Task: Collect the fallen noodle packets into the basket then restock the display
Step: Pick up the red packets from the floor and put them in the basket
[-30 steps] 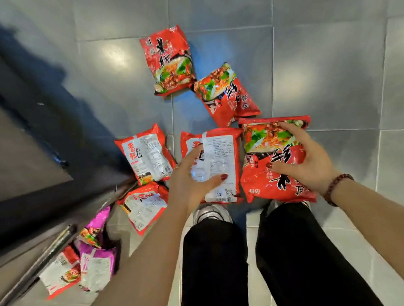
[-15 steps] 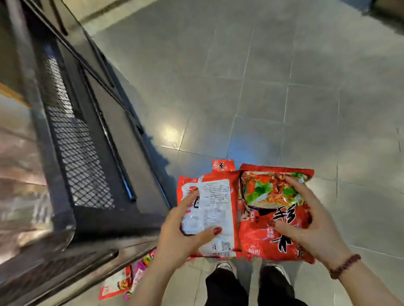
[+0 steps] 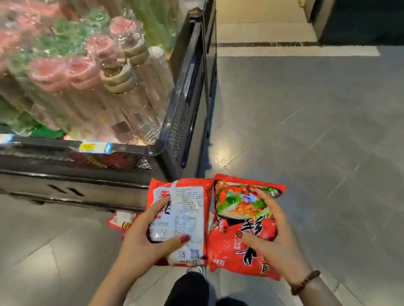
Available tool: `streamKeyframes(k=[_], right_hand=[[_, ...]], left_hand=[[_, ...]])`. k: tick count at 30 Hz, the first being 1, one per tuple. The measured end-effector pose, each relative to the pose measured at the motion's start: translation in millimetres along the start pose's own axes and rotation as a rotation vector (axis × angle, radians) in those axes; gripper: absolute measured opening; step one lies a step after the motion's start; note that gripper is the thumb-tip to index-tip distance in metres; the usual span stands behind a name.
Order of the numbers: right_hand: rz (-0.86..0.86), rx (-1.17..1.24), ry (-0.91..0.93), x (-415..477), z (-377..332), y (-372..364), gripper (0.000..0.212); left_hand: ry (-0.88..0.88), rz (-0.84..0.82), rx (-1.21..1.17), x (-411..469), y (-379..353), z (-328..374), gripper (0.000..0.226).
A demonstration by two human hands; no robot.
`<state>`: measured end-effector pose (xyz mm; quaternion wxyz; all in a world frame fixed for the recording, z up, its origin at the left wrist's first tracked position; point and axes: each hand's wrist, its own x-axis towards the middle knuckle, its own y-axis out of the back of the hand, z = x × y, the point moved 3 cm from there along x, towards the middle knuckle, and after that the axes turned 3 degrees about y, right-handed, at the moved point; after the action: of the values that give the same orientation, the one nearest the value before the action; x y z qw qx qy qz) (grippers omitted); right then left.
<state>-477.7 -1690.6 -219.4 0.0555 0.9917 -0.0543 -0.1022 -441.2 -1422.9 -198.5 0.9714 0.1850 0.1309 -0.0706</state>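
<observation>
Presently listed, one head view. Item one: left hand [image 3: 144, 243], closed on a red noodle packet [image 3: 185, 219] turned back side up, white printed panel showing; thumb across the near lower part, fingers [image 3: 160, 203] curled over the left edge. Item two: right hand [image 3: 275, 240], closed on a second red noodle packet [image 3: 243, 225] turned front side up, showing a picture of a noodle dish and large black characters; fingers spread over its right edge, thumb pressed on the middle. A beaded bracelet [image 3: 305, 282] sits on that wrist. The two packets are held side by side, edges touching, above the floor [image 3: 331, 139] and just near of the shelf corner. Item three: further packets [image 3: 122, 218] lying on the floor to the left of the left hand, partly hidden by it; count not legible. Item four: black metal display shelf [image 3: 181, 110] at far left, mesh sides, yellow price tags [image 3: 88, 146] on its front rail, stocked with clear-wrapped bundles [image 3: 102, 71] topped pink and green, blurred. Item five: grey tiled floor throughout; dark trouser legs [image 3: 186, 301] and a shoe tip at the near edge.
</observation>
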Motion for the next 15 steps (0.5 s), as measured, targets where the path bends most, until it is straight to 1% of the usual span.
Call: streamKeyframes(k=[6, 10, 15], right_hand=[[-0.268, -0.089, 0.125, 1, -19, -59, 0.087], [-0.443, -0.137, 0.188, -2, -32, -118, 0.086], [-0.585, -0.183, 0.268, -9, -48, -210, 0.084]], left_hand=[[0.175, 0.317, -0.168, -84, 42, -30, 0.077], [0.230, 0.481, -0.237, -123, 79, -47, 0.076], [0.250, 0.703, -0.306, -165, 138, -79, 0.077]])
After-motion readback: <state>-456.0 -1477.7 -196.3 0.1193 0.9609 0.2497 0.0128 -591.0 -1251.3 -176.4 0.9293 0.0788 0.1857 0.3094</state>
